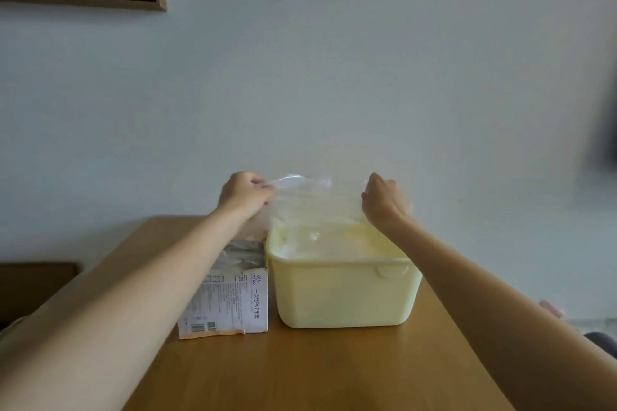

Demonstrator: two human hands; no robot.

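**While the bag (pixel 314 200) hangs over the bin (pixel 344 294), both grips pinch its mouth**

Because everything needs a flat base within my reach, the wooden worktop (pixel 317 370) carries the lot. The pale yellow bin stands on it straight ahead of me, open side up. Sitting between my forearms, it can be worked from both sides at once.

Above it I hold the clear plastic bag, its top edge stretched level between my hands while the lower part seems to drop inside the bin's rim. I judge that I am fitting it as a liner, which is why the mouth is held wide and high.

Just beside the bin on my left stands a torn-open carton (pixel 230 297), apparently touching the bin's wall and close enough to be handy. Its label reads "INTCO" and "一次性PVC手套", disposable PVC gloves. The finer print and barcodes are too small to read.

My left grip (pixel 245 192) is clenched on the bag's left corner, fingers curled onto the film. My right grip (pixel 384 202) pinches the right corner the same way.
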